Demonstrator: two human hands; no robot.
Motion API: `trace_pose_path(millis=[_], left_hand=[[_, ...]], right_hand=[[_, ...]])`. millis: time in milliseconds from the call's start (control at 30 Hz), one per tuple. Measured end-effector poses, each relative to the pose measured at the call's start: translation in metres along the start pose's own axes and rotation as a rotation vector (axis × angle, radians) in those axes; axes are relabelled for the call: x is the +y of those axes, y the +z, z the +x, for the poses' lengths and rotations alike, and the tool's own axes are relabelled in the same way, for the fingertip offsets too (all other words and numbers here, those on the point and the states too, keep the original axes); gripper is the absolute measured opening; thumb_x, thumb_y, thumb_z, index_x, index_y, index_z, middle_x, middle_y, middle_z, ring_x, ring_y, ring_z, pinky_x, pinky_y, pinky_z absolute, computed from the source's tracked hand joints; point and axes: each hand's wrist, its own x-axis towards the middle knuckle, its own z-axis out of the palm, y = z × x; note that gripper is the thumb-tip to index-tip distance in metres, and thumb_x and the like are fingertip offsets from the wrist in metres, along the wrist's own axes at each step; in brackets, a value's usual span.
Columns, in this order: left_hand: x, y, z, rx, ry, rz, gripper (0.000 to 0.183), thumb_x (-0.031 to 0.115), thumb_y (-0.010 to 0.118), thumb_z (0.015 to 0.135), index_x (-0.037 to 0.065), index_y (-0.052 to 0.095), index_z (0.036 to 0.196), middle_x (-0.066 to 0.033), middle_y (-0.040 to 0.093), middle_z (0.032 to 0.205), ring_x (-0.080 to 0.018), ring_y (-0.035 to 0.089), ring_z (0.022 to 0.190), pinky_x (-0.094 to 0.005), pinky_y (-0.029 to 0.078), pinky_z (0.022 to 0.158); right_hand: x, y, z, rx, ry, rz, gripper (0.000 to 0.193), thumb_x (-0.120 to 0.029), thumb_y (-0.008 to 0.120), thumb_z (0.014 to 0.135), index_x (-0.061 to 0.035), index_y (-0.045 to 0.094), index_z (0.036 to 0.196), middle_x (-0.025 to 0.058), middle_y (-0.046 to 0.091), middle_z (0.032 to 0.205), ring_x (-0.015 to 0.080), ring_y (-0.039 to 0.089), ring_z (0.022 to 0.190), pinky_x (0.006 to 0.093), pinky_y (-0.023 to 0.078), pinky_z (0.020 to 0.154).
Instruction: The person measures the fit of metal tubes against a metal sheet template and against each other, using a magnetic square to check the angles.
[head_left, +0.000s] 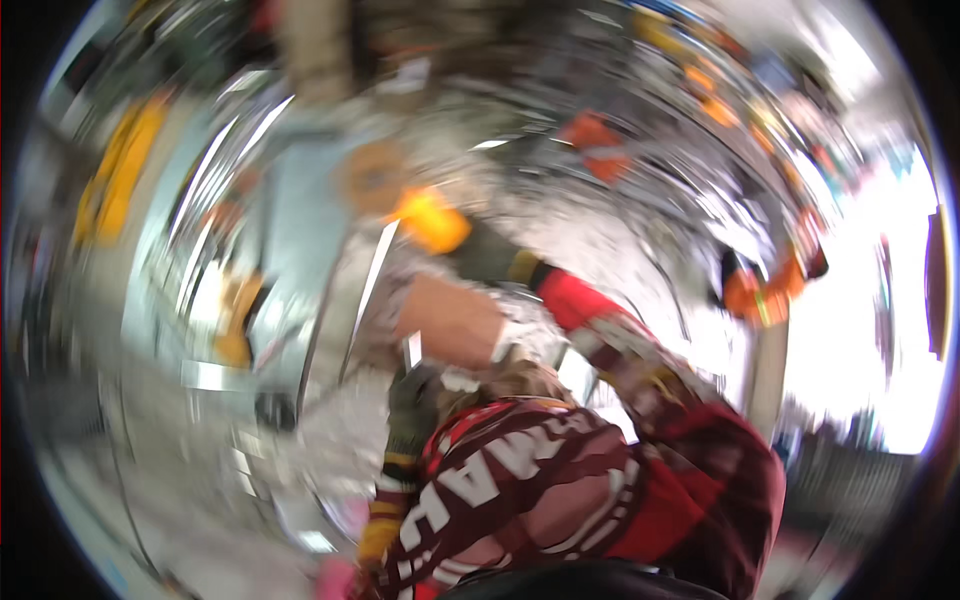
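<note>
Strong motion blur smears the view. My right hand (pixel 485 250), in a dark glove, reaches forward near the middle. Its fingers appear closed on a bright orange-yellow object (pixel 432 220) whose kind I cannot make out. My left hand (pixel 412 398), also gloved in dark material, is lower and closer to my body. A small bright piece (pixel 414 348) shows at its fingertips; whether the hand grips it is unclear. Between the hands lies a tan, flat-looking piece (pixel 450 318). Beyond it is a round brown shape (pixel 375 175).
A pale grey-blue surface (pixel 305 200) stands to the left, with a yellow-orange piece (pixel 238 315) near it. Long yellow shapes (pixel 120 170) are farther left. At right, an orange item with dark ends (pixel 765 290) is beside a bright area. A blurred red-orange object (pixel 597 145) lies beyond my hands.
</note>
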Motion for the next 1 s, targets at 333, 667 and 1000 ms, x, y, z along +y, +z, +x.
trace_pose_path(millis=[333, 667, 1000], left_hand=[[-0.041, -0.048, -0.002, -0.175, -0.273, -0.174, 0.021, 0.005, 0.050, 0.095, 0.000, 0.067, 0.106, -0.0092, 0.058, 0.108, -0.0193, 0.063, 0.092, -0.0284, 0.060, 0.066], [-0.019, -0.058, 0.033, -0.227, -0.245, -0.142, 0.022, 0.006, 0.051, 0.095, 0.000, 0.066, 0.109, -0.0093, 0.060, 0.111, -0.0204, 0.063, 0.094, -0.0307, 0.058, 0.070], [-0.017, -0.057, 0.034, -0.070, 0.076, 0.054, 0.018, -0.002, 0.058, 0.089, 0.004, 0.068, 0.103, -0.0155, 0.069, 0.096, -0.0344, 0.065, 0.091, -0.0416, 0.052, 0.080]], right_hand=[[0.046, 0.067, 0.161, -0.098, -0.160, -1.500, 0.051, -0.031, 0.079, 0.071, -0.0112, 0.065, 0.116, 0.0097, 0.073, 0.096, 0.0262, 0.070, 0.092, 0.0405, 0.056, 0.082], [0.070, 0.062, 0.202, 0.025, -0.865, -1.382, 0.032, -0.045, 0.065, 0.097, -0.0139, 0.073, 0.093, 0.0041, 0.070, 0.087, 0.0197, 0.068, 0.079, 0.0351, 0.053, 0.071], [0.009, 0.072, 0.115, -0.107, -0.539, -1.728, 0.073, -0.042, 0.076, 0.078, -0.0079, 0.046, 0.135, 0.0210, 0.070, 0.110, 0.0405, 0.069, 0.099, 0.0517, 0.056, 0.082]])
